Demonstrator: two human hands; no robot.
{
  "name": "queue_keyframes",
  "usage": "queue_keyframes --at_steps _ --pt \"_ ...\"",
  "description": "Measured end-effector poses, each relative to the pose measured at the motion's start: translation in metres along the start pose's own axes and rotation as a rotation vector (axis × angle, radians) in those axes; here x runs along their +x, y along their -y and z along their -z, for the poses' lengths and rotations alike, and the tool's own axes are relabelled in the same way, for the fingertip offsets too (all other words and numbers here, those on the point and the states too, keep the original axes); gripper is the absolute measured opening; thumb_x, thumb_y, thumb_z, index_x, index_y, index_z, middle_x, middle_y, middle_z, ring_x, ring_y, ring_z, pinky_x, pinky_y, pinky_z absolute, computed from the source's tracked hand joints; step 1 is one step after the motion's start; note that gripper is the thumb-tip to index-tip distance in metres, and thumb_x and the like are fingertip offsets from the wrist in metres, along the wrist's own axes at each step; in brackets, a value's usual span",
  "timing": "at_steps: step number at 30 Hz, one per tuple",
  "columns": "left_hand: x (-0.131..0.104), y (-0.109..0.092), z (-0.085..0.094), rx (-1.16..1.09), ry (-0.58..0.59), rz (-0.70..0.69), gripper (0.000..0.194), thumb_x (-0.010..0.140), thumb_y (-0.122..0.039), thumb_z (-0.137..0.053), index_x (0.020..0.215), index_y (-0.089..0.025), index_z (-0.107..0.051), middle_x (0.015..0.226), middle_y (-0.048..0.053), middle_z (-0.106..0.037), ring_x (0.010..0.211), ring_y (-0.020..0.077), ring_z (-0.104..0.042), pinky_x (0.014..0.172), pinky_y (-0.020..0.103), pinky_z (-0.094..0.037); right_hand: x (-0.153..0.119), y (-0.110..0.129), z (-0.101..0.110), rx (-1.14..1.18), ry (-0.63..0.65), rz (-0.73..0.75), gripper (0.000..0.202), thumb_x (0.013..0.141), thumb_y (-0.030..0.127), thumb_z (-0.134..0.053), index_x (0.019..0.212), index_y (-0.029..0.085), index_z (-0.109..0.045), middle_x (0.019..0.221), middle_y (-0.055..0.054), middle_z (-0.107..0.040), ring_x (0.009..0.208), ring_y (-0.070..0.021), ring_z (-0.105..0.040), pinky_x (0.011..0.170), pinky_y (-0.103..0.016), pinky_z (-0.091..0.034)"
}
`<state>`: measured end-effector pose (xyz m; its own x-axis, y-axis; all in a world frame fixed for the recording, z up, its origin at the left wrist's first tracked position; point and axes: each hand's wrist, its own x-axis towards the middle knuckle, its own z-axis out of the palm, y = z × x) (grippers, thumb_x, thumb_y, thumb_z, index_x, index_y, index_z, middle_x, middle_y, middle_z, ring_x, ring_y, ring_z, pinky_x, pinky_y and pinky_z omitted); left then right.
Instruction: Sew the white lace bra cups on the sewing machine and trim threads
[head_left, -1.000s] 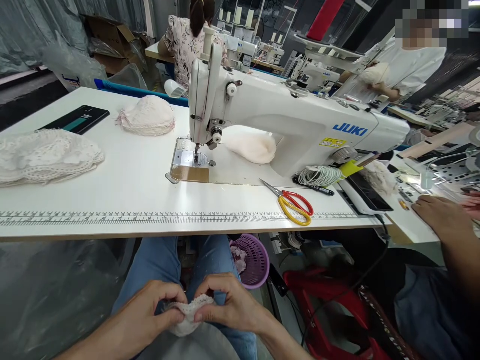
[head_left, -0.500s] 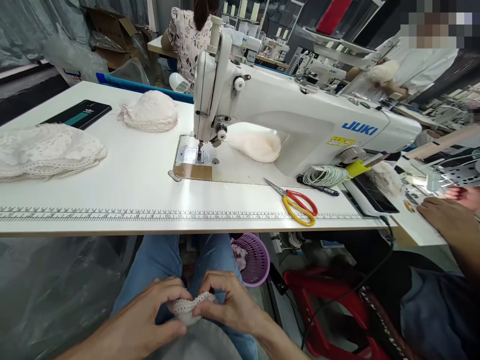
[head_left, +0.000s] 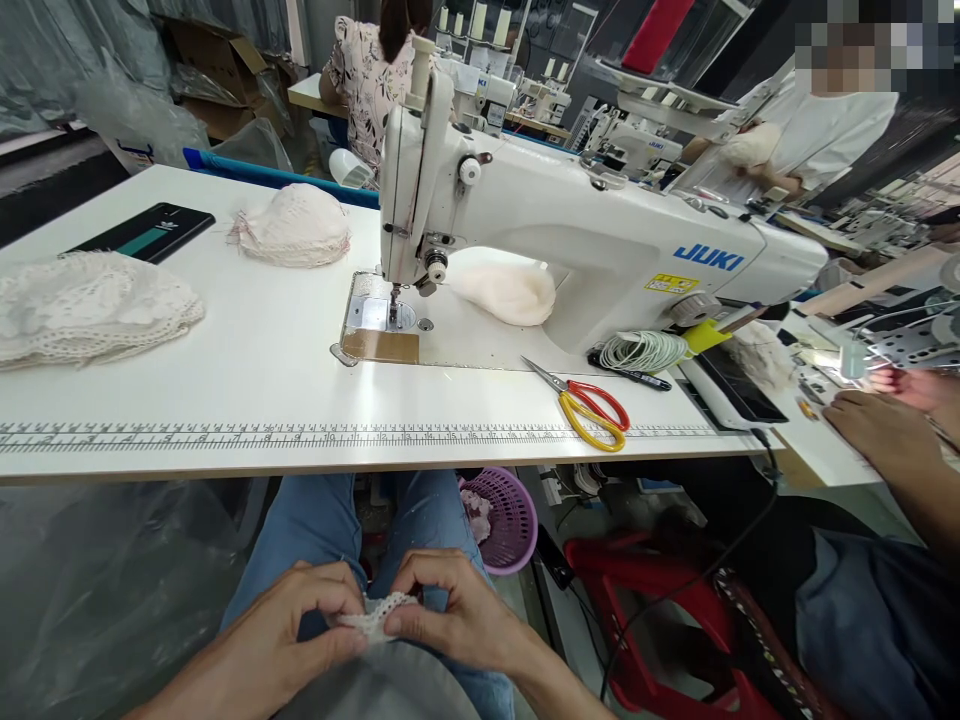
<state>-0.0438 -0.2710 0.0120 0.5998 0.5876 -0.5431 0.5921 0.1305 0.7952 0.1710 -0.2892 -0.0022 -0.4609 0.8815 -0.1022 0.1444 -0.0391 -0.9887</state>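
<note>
Over my lap, below the table edge, a small piece of white lace-edged fabric [head_left: 377, 618] is stretched between my two hands. My left hand [head_left: 300, 620] pinches its left end between thumb and fingers. On the other end, my right hand [head_left: 457, 610] is closed with the thumb on top and the index finger curled behind. The scalloped lace edge faces up, and much of the piece is hidden by my fingers. Grey cloth [head_left: 382, 685] lies just beneath the hands.
A white sewing machine [head_left: 600, 210] stands on the table [head_left: 247, 390]. Scissors [head_left: 592, 410] lie near its front edge. Stacked lace pieces [head_left: 97, 305] and pale cups [head_left: 292, 228] sit to the left. A purple basket [head_left: 517, 520] is under the table. A co-worker's hand [head_left: 885, 430] is at right.
My left thumb has come up to close on the fabric, which now looks folded narrower between my hands. The view has shifted slightly.
</note>
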Motion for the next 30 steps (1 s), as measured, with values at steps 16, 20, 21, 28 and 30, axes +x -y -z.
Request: queue_keyframes --at_steps 16,20,21,28,30 --pt "0.010 -0.013 -0.010 -0.181 -0.022 0.004 0.029 0.079 -0.042 -0.050 0.064 -0.017 -0.055 0.059 -0.005 -0.039 0.060 0.0124 -0.036 0.056 0.023 -0.027 -0.005 0.005 -0.003 -0.086 -0.013 0.020 0.012 0.081 0.029 -0.065 0.080 0.017 -0.065 0.071 0.002 -0.058 0.064 -0.0101 -0.051 0.062 -0.020 -0.039" --pt "0.010 -0.012 -0.011 -0.248 0.022 0.014 0.034 0.077 -0.048 -0.054 0.063 -0.017 -0.053 0.057 -0.006 -0.035 0.056 0.0109 -0.028 0.051 0.023 -0.021 -0.006 0.006 -0.002 -0.065 0.013 -0.015 0.018 0.079 0.034 -0.068 0.081 0.017 -0.063 0.071 0.001 -0.058 0.064 -0.0106 -0.052 0.063 -0.020 -0.040" --pt "0.010 -0.012 -0.012 -0.256 0.023 0.026 0.033 0.077 -0.048 -0.055 0.063 -0.017 -0.052 0.056 -0.006 -0.034 0.055 0.0106 -0.027 0.050 0.023 -0.019 -0.006 0.006 -0.002 -0.057 0.021 -0.026 0.020 0.079 0.036 -0.068 0.082 0.017 -0.063 0.071 0.001 -0.058 0.064 -0.0108 -0.052 0.062 -0.021 -0.040" --pt "0.005 -0.016 -0.011 -0.199 -0.006 0.057 0.021 0.074 -0.033 -0.052 0.070 -0.016 -0.063 0.057 -0.005 -0.043 0.057 0.0115 -0.037 0.054 0.022 -0.026 -0.003 0.001 0.000 0.103 0.030 -0.120 0.026 0.081 0.040 -0.064 0.075 0.015 -0.061 0.066 0.002 -0.053 0.060 -0.0092 -0.046 0.057 -0.020 -0.038" --pt "0.003 -0.016 -0.009 -0.162 -0.001 0.099 0.020 0.072 -0.030 -0.052 0.075 -0.017 -0.068 0.062 -0.003 -0.051 0.062 0.0138 -0.045 0.058 0.022 -0.030 -0.003 -0.002 0.000 0.150 0.042 -0.148 0.029 0.080 0.042 -0.065 0.075 0.014 -0.061 0.065 0.002 -0.053 0.059 -0.0088 -0.045 0.057 -0.020 -0.037"
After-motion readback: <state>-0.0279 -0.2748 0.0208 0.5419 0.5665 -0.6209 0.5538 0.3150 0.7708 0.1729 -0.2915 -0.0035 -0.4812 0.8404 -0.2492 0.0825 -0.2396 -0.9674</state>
